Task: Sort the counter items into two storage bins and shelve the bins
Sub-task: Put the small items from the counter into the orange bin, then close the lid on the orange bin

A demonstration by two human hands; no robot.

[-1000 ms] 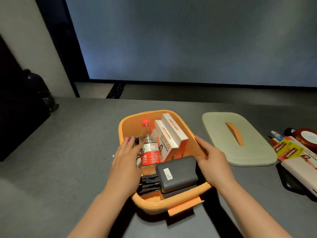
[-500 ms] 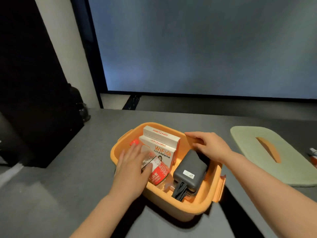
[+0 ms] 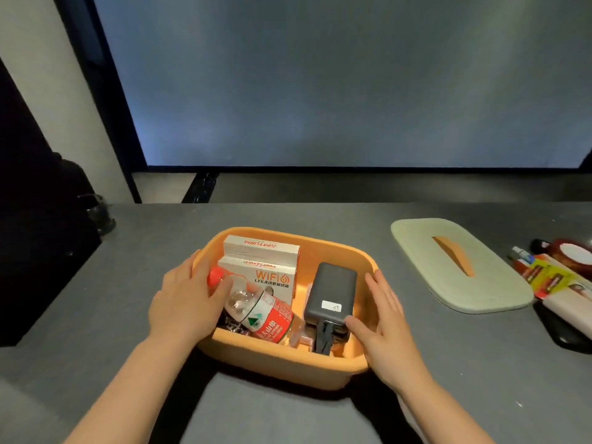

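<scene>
An orange bin [image 3: 336, 248] stands on the grey counter [image 3: 128, 283] in front of me. Inside it lie a clear water bottle [image 3: 266, 312] with a red cap and red label, two white WiFi boxes [image 3: 259, 277], a grey power bank [image 3: 331, 293] and some dark small items beneath. My left hand [image 3: 182, 302] lies flat against the bin's left rim, its thumb touching the bottle by the cap. My right hand [image 3: 384, 328] lies along the right rim with straight fingers, thumb inside by the power bank.
A pale green lid [image 3: 455, 264] with an orange handle lies to the right of the bin. Beyond it at the right edge are battery packs [image 3: 551, 277], a brown round item [image 3: 573, 254] and a white packet. A dark cabinet and a dark pot [image 3: 96, 213] stand at the left.
The bin has turned so its long side faces me. My right hand moved from the far rim to the right rim; my left hand shifted to the left rim.
</scene>
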